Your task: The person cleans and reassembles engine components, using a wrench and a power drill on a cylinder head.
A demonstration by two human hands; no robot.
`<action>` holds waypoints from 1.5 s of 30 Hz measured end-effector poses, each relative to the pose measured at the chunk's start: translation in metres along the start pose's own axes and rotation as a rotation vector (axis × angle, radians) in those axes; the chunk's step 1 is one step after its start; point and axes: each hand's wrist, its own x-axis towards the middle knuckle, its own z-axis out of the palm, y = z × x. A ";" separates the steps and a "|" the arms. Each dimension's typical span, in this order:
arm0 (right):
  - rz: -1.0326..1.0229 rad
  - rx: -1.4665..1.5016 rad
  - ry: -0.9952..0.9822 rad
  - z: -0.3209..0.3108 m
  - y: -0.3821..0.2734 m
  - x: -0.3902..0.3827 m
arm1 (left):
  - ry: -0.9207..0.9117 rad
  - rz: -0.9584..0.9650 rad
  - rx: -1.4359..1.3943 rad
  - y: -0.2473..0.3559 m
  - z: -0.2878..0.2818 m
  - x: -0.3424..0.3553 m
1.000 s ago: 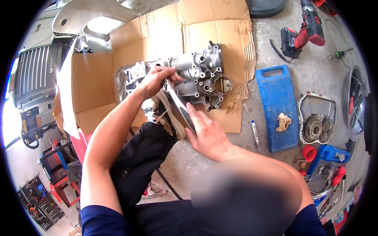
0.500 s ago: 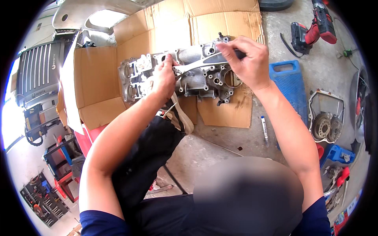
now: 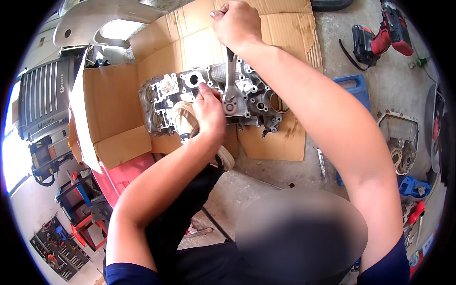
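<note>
A silver cylinder head (image 3: 194, 80) with many bolt bosses and ports lies on flattened cardboard. Across it stands a ratchet wrench (image 3: 230, 90), its round head low on the casting and its dark handle pointing away from me. My right hand (image 3: 238, 26) is closed round the far end of that handle, so most of the grip is hidden. Left of the wrench head, my left hand (image 3: 209, 109) presses its bent fingers against the cylinder head; their exact grip is partly hidden. A tan shoe (image 3: 186, 116) rests against the casting's near side, beside my left wrist.
An open cardboard box (image 3: 111, 102) stands at the left. To the right are a blue plastic case (image 3: 357, 95), a marker pen (image 3: 321, 164), a cordless power tool (image 3: 380, 42) and a metal housing with gears (image 3: 399, 135). A curved metal panel (image 3: 83, 23) sits at the far left.
My right hand has swung the wrench handle from pointing right to pointing away from me. My left hand has shifted slightly right and nearer, and a shoe now shows against the casting.
</note>
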 end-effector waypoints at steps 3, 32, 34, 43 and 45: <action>0.069 -0.013 0.097 0.006 0.018 -0.001 | -0.295 0.126 0.029 0.021 -0.006 0.002; -0.380 0.357 0.019 -0.067 0.052 -0.257 | -0.912 0.713 0.508 0.030 -0.034 0.055; -0.383 0.463 0.173 -0.065 0.057 -0.242 | -0.832 0.495 0.351 0.021 -0.030 0.049; -0.363 0.540 0.185 -0.069 0.074 -0.246 | -0.766 0.530 0.195 0.007 -0.022 0.039; -0.215 0.738 0.386 -0.066 0.070 -0.229 | -0.729 0.474 0.118 0.005 -0.018 0.036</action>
